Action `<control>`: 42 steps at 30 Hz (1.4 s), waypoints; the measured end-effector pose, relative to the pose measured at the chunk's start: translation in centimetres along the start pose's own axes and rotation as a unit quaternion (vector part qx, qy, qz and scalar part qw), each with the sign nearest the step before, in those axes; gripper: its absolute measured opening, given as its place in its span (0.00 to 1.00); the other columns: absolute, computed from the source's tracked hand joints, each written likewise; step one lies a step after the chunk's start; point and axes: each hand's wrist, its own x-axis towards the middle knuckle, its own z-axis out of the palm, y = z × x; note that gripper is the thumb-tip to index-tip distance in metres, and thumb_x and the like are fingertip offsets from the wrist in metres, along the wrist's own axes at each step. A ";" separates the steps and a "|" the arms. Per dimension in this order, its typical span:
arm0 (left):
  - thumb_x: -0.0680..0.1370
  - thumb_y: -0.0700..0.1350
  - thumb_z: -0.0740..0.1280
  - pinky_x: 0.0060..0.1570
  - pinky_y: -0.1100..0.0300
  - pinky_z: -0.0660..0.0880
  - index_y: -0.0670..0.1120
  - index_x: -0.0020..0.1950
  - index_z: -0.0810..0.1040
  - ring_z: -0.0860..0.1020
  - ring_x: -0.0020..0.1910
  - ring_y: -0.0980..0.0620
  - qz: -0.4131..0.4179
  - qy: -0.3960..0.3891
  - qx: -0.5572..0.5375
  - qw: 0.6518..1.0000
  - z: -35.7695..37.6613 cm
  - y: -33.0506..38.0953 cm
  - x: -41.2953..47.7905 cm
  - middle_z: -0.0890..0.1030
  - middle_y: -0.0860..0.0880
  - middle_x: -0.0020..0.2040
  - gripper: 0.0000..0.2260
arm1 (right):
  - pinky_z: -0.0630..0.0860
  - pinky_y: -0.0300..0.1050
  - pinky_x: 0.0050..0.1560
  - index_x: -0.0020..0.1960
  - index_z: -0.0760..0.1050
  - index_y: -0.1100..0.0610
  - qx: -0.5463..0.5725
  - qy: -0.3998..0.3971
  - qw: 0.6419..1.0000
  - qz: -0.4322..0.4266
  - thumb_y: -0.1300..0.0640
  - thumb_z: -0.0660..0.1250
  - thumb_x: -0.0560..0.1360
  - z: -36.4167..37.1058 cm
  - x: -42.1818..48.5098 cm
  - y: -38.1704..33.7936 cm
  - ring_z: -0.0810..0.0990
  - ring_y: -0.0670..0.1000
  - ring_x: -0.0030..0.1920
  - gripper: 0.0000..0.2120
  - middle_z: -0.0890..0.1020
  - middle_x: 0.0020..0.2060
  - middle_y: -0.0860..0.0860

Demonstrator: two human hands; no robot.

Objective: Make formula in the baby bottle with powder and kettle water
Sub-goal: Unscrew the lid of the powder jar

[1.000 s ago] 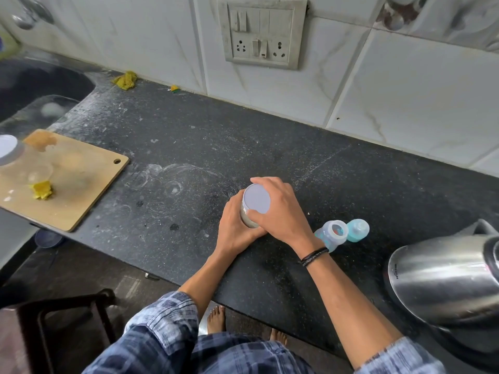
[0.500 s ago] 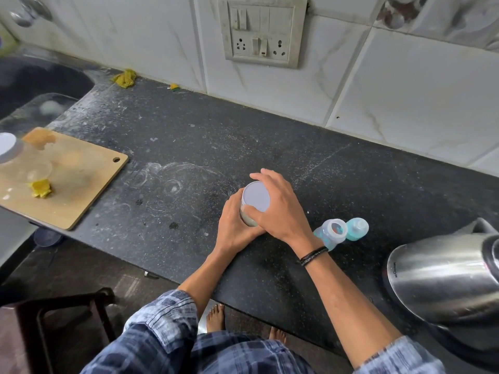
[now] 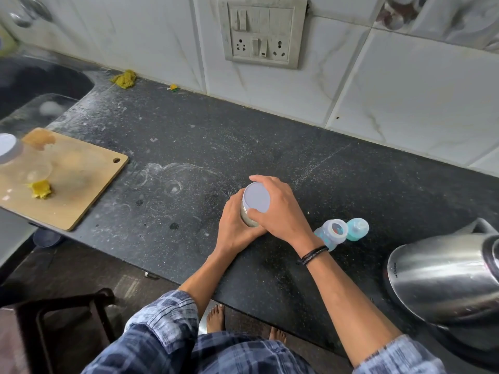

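Observation:
A small jar of pale powder [image 3: 247, 217] with a light grey lid [image 3: 256, 197] stands on the black counter [image 3: 189, 147]. My left hand [image 3: 233, 225] wraps its body from the near left side. My right hand [image 3: 280, 211] grips the lid from above, fingers curled round its rim. To the right, a pale blue baby bottle [image 3: 333, 234] stands open with no top on. Its teal teat cap [image 3: 357, 229] stands just beyond it. A steel kettle [image 3: 442, 276] sits at the counter's right end.
A wooden cutting board [image 3: 67, 182] with a clear jar and a yellow scrap overhangs the counter's left end, beside the sink [image 3: 35, 85]. A switch and socket plate [image 3: 263, 31] is on the tiled wall. A dark stool [image 3: 62, 327] stands below left.
My right hand has shifted its grip slightly around the lid. The jar and my left hand have stayed in place.

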 end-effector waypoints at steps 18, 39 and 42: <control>0.66 0.57 0.82 0.64 0.59 0.71 0.54 0.74 0.68 0.72 0.66 0.59 0.010 0.010 0.015 1.000 0.1 -0.1 0.2 0.74 0.58 0.66 0.40 | 0.71 0.44 0.64 0.70 0.74 0.49 0.056 0.006 0.998 -0.008 0.57 0.76 0.68 -0.7 0.8 -0.1 0.73 0.50 0.64 0.31 0.74 0.64 0.46; 0.64 0.54 0.83 0.67 0.68 0.61 0.57 0.71 0.68 0.67 0.67 0.66 0.018 -0.004 0.016 1.000 0.1 -0.4 0.3 0.69 0.70 0.65 0.40 | 0.77 0.60 0.64 0.69 0.77 0.53 0.142 0.230 0.962 0.047 0.45 0.72 0.75 2.3 -14.1 5.8 0.74 0.53 0.69 0.25 0.73 0.64 0.47; 0.64 0.54 0.83 0.69 0.64 0.62 0.55 0.71 0.69 0.68 0.69 0.62 0.014 -0.003 0.012 1.000 0.1 -0.5 0.3 0.72 0.64 0.67 0.40 | 0.79 0.61 0.60 0.66 0.76 0.53 0.164 0.235 0.957 0.043 0.47 0.75 0.73 3.4 -14.5 6.0 0.74 0.53 0.68 0.24 0.72 0.63 0.46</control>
